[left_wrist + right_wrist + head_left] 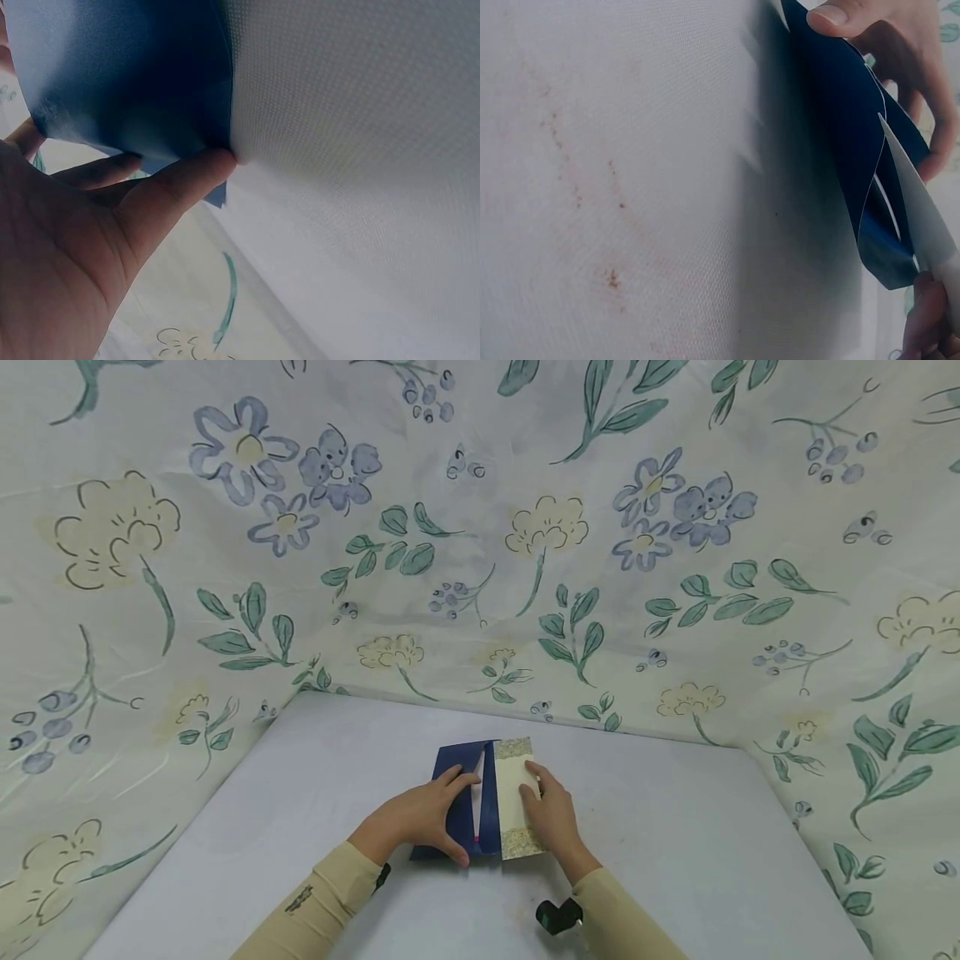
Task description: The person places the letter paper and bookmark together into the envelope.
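A dark blue paper envelope lies on the white tabletop, its side facing the card gaping, with a white and pink sliver showing inside. My left hand spans the envelope and holds it, thumb at the near edge and fingers farther up. In the left wrist view that thumb presses the edge of the blue paper. To the right, my right hand pinches a cream card with patterned bands at both ends. The right wrist view shows the card's edge at the envelope's open side; how far it overlaps, I cannot tell.
The white table extends around the hands, with small brownish marks on its surface. Floral sheeting hangs behind and at both sides. A black wrist device sits below the right wrist.
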`<act>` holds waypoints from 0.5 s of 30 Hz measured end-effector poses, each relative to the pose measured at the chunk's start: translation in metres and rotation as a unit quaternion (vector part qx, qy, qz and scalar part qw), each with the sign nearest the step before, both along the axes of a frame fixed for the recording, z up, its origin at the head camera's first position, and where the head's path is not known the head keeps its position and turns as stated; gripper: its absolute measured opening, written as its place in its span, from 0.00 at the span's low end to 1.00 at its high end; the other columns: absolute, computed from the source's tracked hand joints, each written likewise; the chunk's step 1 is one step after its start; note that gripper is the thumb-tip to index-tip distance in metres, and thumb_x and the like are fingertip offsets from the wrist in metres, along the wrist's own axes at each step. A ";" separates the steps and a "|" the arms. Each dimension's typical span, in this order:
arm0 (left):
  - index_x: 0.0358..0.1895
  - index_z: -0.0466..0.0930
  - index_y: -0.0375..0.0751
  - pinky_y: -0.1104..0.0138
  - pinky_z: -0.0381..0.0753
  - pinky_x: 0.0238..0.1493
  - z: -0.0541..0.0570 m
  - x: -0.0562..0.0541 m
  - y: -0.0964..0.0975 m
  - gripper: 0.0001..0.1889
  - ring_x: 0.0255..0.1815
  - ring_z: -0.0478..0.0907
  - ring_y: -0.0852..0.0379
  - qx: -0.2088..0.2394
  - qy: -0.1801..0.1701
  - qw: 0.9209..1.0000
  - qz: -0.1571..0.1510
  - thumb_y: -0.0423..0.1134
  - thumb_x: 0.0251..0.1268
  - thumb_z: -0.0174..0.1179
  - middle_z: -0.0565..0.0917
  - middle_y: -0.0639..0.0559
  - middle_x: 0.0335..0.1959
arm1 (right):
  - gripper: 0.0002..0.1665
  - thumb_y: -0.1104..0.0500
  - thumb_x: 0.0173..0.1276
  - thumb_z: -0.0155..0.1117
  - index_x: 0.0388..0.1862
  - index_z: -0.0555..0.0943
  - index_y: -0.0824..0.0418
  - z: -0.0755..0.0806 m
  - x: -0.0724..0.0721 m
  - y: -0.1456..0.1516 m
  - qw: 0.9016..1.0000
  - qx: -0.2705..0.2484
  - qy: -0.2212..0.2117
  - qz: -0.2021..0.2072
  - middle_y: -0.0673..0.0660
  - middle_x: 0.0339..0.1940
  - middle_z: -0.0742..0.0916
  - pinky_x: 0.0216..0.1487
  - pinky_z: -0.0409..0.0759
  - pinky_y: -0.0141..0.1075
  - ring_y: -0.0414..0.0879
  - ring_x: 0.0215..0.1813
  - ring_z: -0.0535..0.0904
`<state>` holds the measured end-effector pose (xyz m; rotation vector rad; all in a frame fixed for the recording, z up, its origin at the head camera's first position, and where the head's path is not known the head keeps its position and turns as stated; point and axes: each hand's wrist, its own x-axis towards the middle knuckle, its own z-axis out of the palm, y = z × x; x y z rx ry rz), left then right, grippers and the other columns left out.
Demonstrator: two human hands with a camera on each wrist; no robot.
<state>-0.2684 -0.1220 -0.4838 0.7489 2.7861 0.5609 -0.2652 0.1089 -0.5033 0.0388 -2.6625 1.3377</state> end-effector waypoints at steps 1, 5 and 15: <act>0.78 0.58 0.53 0.42 0.76 0.61 0.000 0.000 0.000 0.64 0.70 0.70 0.32 -0.001 0.000 1.000 0.001 0.66 0.33 0.82 0.55 0.34 0.80 | 0.26 0.61 0.74 0.62 0.70 0.76 0.62 0.000 0.000 0.000 1.000 0.000 0.000 0.000 0.65 0.47 0.88 0.40 0.78 0.44 0.47 0.36 0.80; 0.78 0.59 0.54 0.42 0.76 0.62 0.000 0.000 0.000 0.64 0.70 0.70 0.32 -0.003 0.003 1.000 0.001 0.67 0.33 0.82 0.56 0.34 0.80 | 0.26 0.61 0.74 0.62 0.69 0.76 0.62 0.000 -0.001 -0.002 1.000 0.005 -0.004 -0.003 0.66 0.49 0.88 0.44 0.80 0.46 0.49 0.40 0.82; 0.78 0.59 0.54 0.43 0.75 0.62 -0.001 0.000 0.000 0.63 0.71 0.69 0.33 -0.004 0.004 1.000 0.000 0.67 0.32 0.82 0.56 0.34 0.80 | 0.26 0.61 0.74 0.62 0.69 0.76 0.63 -0.001 -0.004 -0.004 1.000 0.012 0.001 -0.007 0.70 0.55 0.86 0.55 0.80 0.54 0.60 0.55 0.84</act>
